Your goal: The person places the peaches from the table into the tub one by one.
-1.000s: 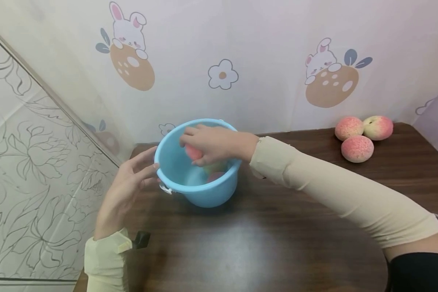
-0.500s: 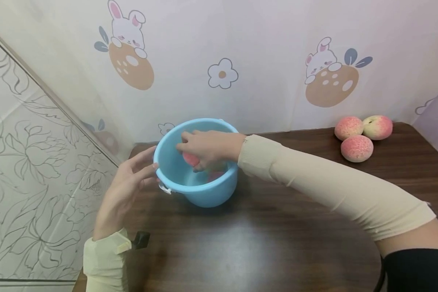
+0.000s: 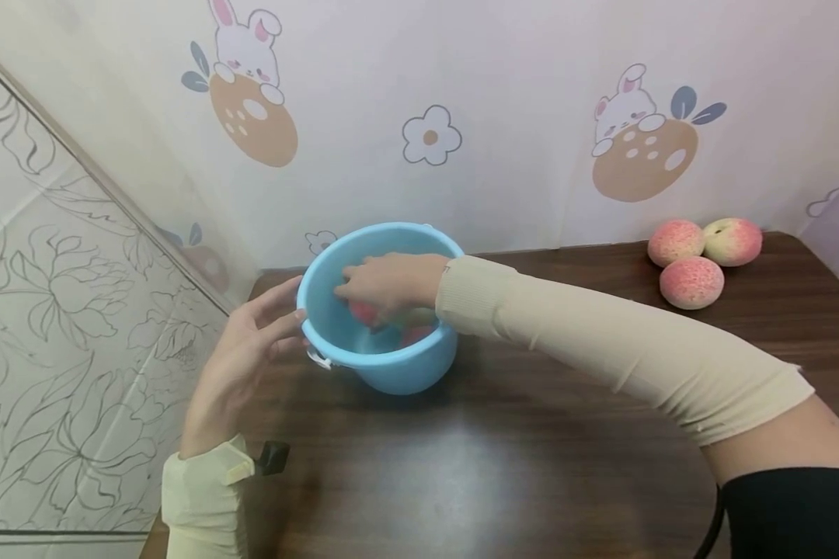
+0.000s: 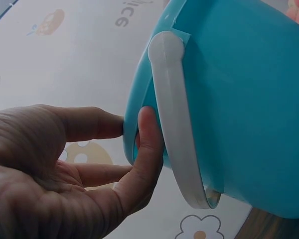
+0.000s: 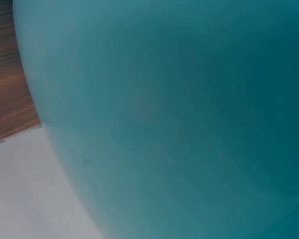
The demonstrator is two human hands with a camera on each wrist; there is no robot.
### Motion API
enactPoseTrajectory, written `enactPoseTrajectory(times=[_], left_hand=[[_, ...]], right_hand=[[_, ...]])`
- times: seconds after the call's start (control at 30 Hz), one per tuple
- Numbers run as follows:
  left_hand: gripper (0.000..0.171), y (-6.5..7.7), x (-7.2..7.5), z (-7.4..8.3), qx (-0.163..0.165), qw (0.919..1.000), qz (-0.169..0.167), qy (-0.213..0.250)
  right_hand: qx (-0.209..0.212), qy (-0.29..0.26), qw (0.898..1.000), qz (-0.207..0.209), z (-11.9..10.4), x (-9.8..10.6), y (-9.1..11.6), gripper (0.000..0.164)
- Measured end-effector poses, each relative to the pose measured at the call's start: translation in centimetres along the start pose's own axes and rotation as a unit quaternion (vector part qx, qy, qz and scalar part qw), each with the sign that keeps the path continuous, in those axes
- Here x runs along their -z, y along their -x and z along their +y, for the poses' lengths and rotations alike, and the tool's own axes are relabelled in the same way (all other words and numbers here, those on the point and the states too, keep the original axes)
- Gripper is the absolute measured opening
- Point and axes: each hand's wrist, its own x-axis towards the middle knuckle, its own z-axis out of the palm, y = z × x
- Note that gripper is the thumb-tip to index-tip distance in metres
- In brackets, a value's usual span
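A light blue bucket stands on the table, its white handle hanging down along the outside. The rim is pinched on its left side by my left hand, with the fingertips around the lip beside the handle. My right hand reaches down inside the bucket and grips a pink peach, part of which shows below the fingers. Another pink peach lies at the bottom under the wrist, partly hidden. Only the bucket wall fills most of the right wrist view; the hand is out of sight there.
Three peaches sit together at the back right of the dark wooden table; the front one is pink. A wall with rabbit prints rises right behind the bucket. A flower-patterned panel borders the left side.
My right hand has sunk deeper into the bucket with the peach, shifting slightly left and down. The left hand stays at the rim, and the bucket has barely moved.
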Motion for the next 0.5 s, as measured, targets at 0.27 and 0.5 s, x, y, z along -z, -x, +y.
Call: enactPoseTrajectory(times=[0.27, 0.5], left_hand=[[0.057, 0.01, -0.13, 0.12, 0.001, 1.0, 0.001, -0.002], [0.058, 0.01, -0.06, 0.05, 0.006, 0.9999, 0.002, -0.014]], right_hand=[[0.018, -0.009, 1.0, -0.007, 0.14, 0.01, 0.22, 0.059], [0.026, -0.029, 0.999, -0.012, -0.07, -0.12, 0.45, 0.057]])
